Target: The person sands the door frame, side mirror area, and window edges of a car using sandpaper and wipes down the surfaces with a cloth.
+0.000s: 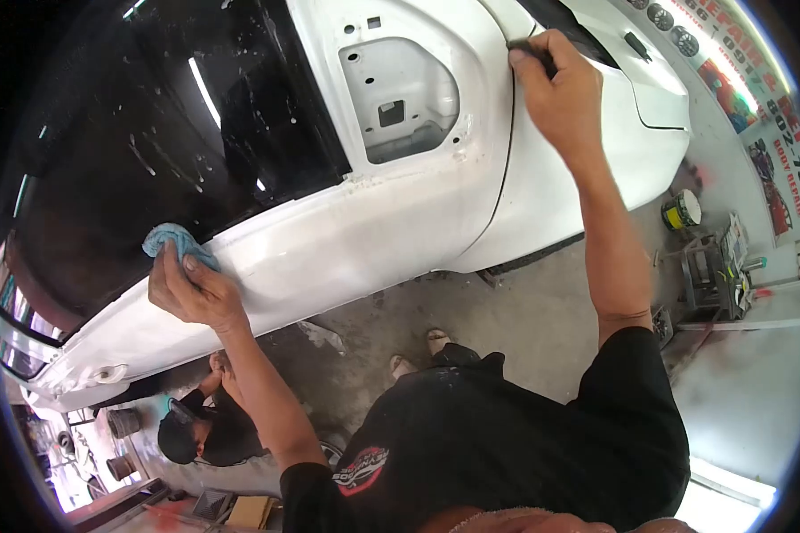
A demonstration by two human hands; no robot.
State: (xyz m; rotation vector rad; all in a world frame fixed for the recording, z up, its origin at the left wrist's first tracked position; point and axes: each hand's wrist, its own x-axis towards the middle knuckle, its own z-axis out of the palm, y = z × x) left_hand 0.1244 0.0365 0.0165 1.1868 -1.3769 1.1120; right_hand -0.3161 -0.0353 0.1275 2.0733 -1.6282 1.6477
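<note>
My left hand (191, 289) is closed around a crumpled light blue cloth (176, 243). The cloth lies against the lower edge of the dark window (89, 186), where glass meets the white car door (364, 231). Up at the right, my right hand (564, 93) grips a small dark pad (535, 55), mostly hidden by the fingers; its exact kind is unclear. That hand rests by the seam between the door and the front white panel (556, 186). Between the hands is an opening (400, 98) in the door, with bare metal and holes inside. Whitish drips streak the glass.
Another person (209, 426) in a dark cap crouches low beside the car at the lower left. A paint bucket (682, 210) and a cluttered metal stand (724, 266) are at the right, near a wall banner (773, 169). Concrete floor (542, 302) lies below me.
</note>
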